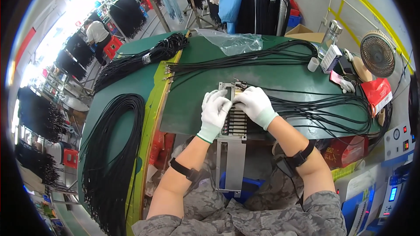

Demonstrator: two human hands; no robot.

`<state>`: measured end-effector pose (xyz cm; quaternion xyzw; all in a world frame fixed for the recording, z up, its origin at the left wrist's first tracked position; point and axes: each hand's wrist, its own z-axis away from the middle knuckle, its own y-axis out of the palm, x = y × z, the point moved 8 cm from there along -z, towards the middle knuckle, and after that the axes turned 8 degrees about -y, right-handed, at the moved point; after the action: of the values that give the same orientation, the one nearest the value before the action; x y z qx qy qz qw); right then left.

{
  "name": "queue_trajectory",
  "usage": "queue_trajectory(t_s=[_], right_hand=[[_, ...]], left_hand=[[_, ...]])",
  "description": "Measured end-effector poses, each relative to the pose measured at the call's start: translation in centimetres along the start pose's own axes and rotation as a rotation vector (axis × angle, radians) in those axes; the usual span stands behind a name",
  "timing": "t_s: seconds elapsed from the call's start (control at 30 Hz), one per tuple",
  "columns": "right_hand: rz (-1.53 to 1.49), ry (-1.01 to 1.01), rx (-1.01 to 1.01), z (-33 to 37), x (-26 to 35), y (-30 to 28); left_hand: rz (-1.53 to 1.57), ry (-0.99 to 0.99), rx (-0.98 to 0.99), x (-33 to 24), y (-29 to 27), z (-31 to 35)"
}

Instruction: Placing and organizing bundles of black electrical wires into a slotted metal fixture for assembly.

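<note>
Passable over the green tabletop (188, 109) near mid-frame, left of the metal fixture (232, 142). Hemmed in at centre right by fanned black cables (306, 101), above by a cable bundle (245, 57), at upper right by a bottle (329, 37) and fan (377, 53).

The left forearm (168, 192) slants up and to the right, bare to the gloved wrist (208, 133). The right forearm (293, 142) slants up and to the left, its elbow bent outward. Both hands wear white gloves and nearly meet at the middle: the left hand (214, 111) has its fingers bent, the right hand (253, 105) shows its back, fingers curled toward the left; how firmly either closes cannot be told
</note>
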<state>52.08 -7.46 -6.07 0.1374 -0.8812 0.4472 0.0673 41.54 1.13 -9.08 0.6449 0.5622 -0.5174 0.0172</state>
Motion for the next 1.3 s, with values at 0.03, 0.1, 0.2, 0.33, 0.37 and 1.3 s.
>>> queue_trajectory(t_s=[0.03, 0.1, 0.2, 0.33, 0.37, 1.3], right_hand=[[-0.035, -0.008, 0.011, 0.1, 0.3, 0.1], [-0.086, 0.072, 0.04, 0.8, -0.9, -0.4], [-0.173, 0.204, 0.063, 1.1, -3.2, -0.6], [-0.034, 0.199, 0.126, 1.7, -4.0, 0.0], [0.008, 0.218, 0.146, 1.8, -4.5, 0.1], [0.224, 0.278, 0.251, 2.0, -5.7, 0.5]], left_hand=[[0.052, 0.002, -0.005, 0.1, -0.1, -0.1], [0.053, -0.062, -0.033, 1.1, -0.3, 0.0], [0.035, -0.156, -0.111, 2.7, -1.2, -0.4], [-0.065, -0.226, -0.09, 3.9, -0.7, -0.3], [-0.061, -0.243, -0.096, 4.1, -0.8, -0.4], [-0.454, 0.062, 0.215, -0.3, 2.9, -0.2]])
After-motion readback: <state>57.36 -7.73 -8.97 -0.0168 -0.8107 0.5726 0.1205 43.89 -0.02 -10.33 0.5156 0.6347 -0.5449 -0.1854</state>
